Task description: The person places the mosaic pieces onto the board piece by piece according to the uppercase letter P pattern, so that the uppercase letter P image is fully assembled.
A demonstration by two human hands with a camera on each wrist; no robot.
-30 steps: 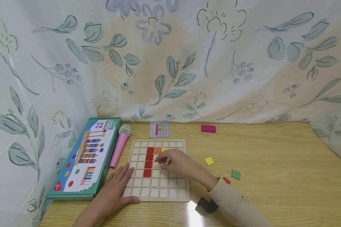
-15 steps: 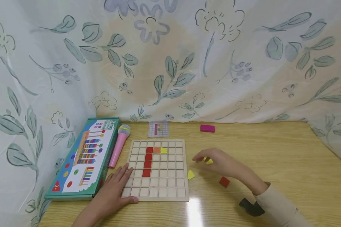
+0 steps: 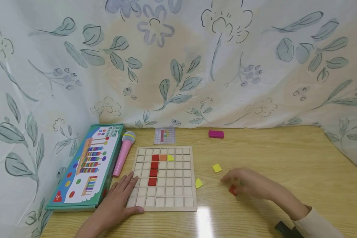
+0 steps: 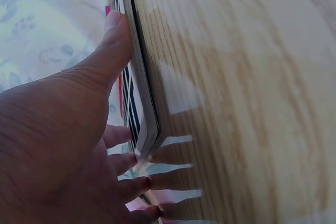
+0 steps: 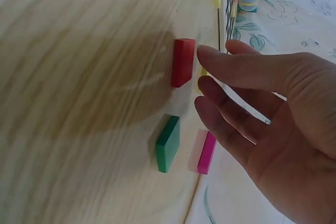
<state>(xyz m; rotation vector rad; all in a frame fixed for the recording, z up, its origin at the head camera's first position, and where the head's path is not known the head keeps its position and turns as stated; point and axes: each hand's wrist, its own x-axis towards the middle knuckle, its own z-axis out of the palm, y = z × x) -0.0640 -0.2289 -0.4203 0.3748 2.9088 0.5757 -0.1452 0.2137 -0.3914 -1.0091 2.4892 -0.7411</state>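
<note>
My left hand rests at the near left corner of a wooden grid board, its fingers along the left side and its thumb at the front edge. Set in the grid are a column of red squares, an orange square and a yellow rounded piece. Over the table to the right, my right hand hovers with loosely bent fingers. Close by its fingertips is a red tile, apart from them in the right wrist view. A green tile lies near, mostly hidden by the hand in the head view.
A yellow square and a yellow rounded tile lie right of the board. Behind are a pattern card and a magenta block. A pink microphone and a game box stand left. Floral cloth hangs behind.
My right hand has drawn back from the board, passed the yellow square and moved right to the red and green tiles. The left hand stays at the board's corner.
</note>
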